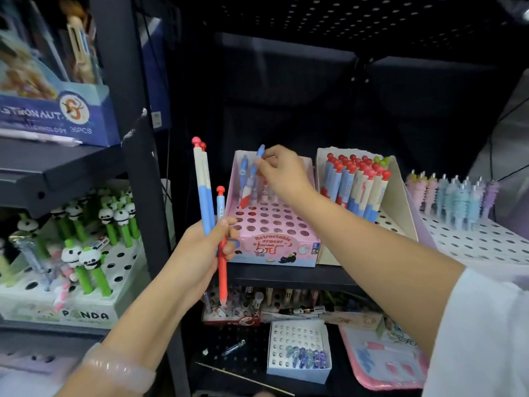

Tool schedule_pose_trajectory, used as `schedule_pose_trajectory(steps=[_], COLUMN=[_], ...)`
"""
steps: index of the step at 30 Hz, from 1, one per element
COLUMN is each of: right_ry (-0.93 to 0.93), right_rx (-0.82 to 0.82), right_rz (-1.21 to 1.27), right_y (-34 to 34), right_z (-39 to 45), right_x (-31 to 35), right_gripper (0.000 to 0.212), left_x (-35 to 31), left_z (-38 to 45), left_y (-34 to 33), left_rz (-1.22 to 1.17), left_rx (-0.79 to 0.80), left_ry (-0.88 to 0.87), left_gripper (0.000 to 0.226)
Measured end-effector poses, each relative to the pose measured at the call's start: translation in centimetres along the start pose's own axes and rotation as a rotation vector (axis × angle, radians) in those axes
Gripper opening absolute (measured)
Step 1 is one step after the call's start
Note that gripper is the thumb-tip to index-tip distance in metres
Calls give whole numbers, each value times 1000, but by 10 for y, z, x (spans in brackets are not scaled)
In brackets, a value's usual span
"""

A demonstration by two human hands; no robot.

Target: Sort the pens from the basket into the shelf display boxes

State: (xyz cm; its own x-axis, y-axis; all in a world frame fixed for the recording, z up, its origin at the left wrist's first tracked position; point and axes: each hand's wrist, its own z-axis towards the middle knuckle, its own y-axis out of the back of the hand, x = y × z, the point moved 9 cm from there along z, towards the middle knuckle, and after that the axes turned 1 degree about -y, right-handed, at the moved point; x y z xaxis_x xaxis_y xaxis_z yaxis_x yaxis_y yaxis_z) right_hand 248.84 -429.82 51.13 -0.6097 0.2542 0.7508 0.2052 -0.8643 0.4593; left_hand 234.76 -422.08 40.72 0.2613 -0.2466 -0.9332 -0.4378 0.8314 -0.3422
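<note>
My left hand (206, 247) grips a bundle of three pens (205, 196) upright in front of the shelf; they are cream, blue and red with red round caps. My right hand (282, 171) pinches a blue pen (255, 164) by its upper end, its lower end down at the back rows of the pink "Retractable eraser" display box (272, 222). A few pens (252, 190) stand in the back of that box; most of its holes are bare. No basket is in view.
A cream box (398, 202) full of red-capped pens stands right of the pink box. A white perforated tray (481, 239) with pastel pens lies far right. Panda pens (86, 239) fill the left shelf behind a black upright post (148, 181). Boxes and loose pens crowd the lower shelf (297, 351).
</note>
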Motion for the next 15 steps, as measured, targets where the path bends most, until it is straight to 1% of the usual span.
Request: schedule_pose_trajectory(steps=[2,5,9,12,14,15], right_ry=[56,124,102,72,13,-10], right_rx=[25,20,16,16,0,19], right_rz=[-125,-291,-403,-394,-278,-167], right_y=[-12,-26,-34,-30,-20,-17], right_z=[1,0,-4,-9,-18,-24], right_x=[5,10,4,6,9,11], right_gripper=[10,20,26,30,34,33], left_x=[1,1,-3,-10,-14,-16], left_z=[0,0,-4,-6,-6,-7], left_y=[-1,-1,-1,-2,-5,-6], left_rz=[8,10,13,20,20,19], left_rx=[14,24,24,22,31,35], left_ry=[6,10,-6,-32,-50,-59], left_gripper=[20,19,19,20,21,21])
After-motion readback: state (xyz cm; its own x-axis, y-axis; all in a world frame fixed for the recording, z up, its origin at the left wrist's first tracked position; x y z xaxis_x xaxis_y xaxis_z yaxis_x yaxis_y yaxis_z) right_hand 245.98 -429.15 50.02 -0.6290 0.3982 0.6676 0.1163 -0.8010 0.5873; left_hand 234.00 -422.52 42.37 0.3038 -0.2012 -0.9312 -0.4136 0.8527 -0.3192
